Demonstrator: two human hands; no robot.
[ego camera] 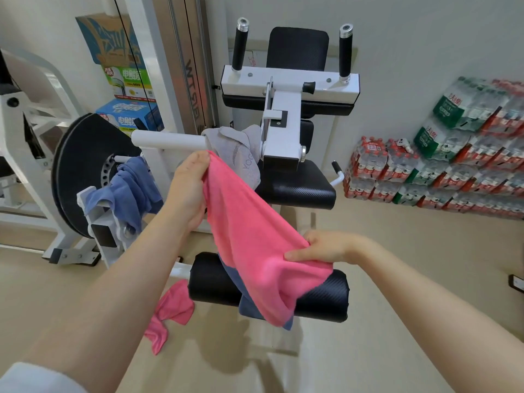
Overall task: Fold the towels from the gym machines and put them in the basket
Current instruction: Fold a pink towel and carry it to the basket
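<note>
Both hands, left hand [188, 191] and right hand [323, 248], grip the pink towel [255, 236] with curled fingers.

body: two bare forearms | left sleeve [34, 377]: white, pushed up | hands: no gloves

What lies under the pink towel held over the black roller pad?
Under the pink towel, gripped by the left hand and right hand, a blue towel drapes over the black roller pad. Most of it is covered, so its full extent cannot be seen.
</note>
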